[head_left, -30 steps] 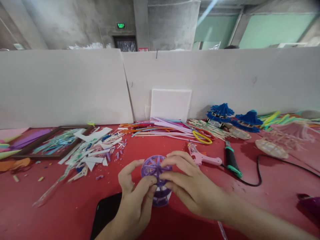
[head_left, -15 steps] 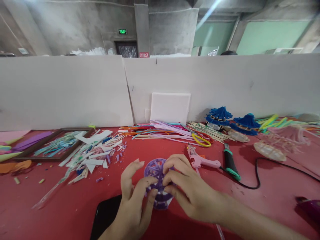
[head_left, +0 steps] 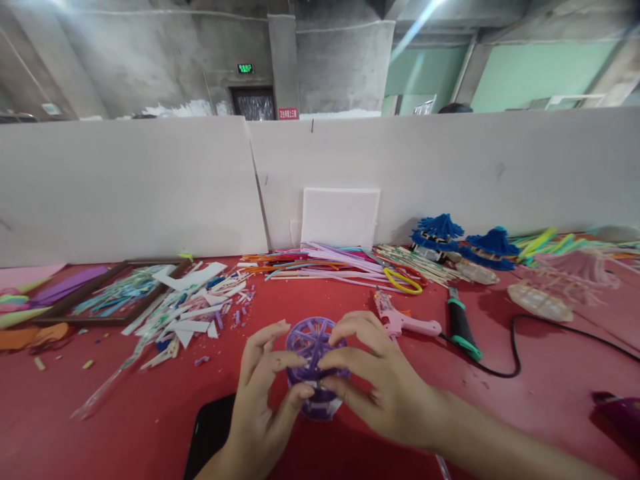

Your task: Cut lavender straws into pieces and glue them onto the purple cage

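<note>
We see a shiny red counter (head_left: 300, 297) across the bottom half of the frame. The round purple thing with spokes like a wheel (head_left: 316, 341) is on it, low in the middle. Our left hand (head_left: 257, 403) has its thumb and pointing finger partly closed on the near left edge. Our right hand (head_left: 385, 377) is half curled, pinching the right side. A flat black phone (head_left: 213, 427) lies beside our left hand.

At middle left, white, blue and purple scraps (head_left: 193, 313) make a messy pile. At middle right, we see a pink plastic glue gun (head_left: 415, 325).

Tall white boards (head_left: 125, 190) stand along the back of the counter. Over them is a rough gray wall (head_left: 340, 67), with a glowing green exit sign (head_left: 245, 68) at upper left and a pale green wall (head_left: 545, 70) at upper right.
</note>
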Motion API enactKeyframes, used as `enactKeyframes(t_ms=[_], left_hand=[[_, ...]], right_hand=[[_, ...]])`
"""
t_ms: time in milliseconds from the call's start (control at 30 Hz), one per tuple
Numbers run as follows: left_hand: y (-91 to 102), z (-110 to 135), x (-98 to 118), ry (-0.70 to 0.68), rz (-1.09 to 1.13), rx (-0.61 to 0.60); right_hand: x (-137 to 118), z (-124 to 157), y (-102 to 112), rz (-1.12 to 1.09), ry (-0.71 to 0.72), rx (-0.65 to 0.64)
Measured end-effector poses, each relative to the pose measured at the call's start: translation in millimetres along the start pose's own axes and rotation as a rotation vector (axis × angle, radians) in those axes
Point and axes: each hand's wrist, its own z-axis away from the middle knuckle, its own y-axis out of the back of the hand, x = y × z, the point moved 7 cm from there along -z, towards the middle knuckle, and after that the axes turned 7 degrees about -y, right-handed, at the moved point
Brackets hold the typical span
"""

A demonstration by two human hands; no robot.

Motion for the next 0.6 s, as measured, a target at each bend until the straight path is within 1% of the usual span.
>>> enactKeyframes(t_ms=[67, 133, 200, 333, 400, 467, 533, 600], left_hand=[[1.4, -2.1, -2.2, 0.006, 0.058, 0.0], [5.1, -5.2, -3.8, 0.013, 0.068, 0.018], [11.1, -9.5, -4.1, 0.018, 0.035, 0.047], [27.1, -18.8, 0.0, -0.021, -0.08, 0.101], [35.5, -21.4, -3.8, -0.005, -0.12, 0.116], [42.3, -23.1, -14.7, 0.033, -0.147, 0.114], [47.5, -25.3, -31.4, 0.068, -0.204, 0.1], [51.7, -27.6, -51.9, 0.12, -0.347, 0.082]], right_hand=[[0.7, -0.2, 0.5, -0.019, 0.008, 0.006], [2.2, -1.2, 1.3, -0.032, 0.008, 0.008], [3.0, -2.7, 3.6, -0.036, 0.019, 0.016], [4.2, -7.0, 12.8, -0.011, 0.032, 0.036], [5.8, -9.8, 17.6, 0.009, 0.023, 0.037], [7.2, -12.3, 21.1, 0.023, 0.025, 0.024], [7.3, -13.9, 22.2, 0.026, 0.048, -0.015], [7.1, -14.4, 21.7, 0.043, 0.072, -0.069]])
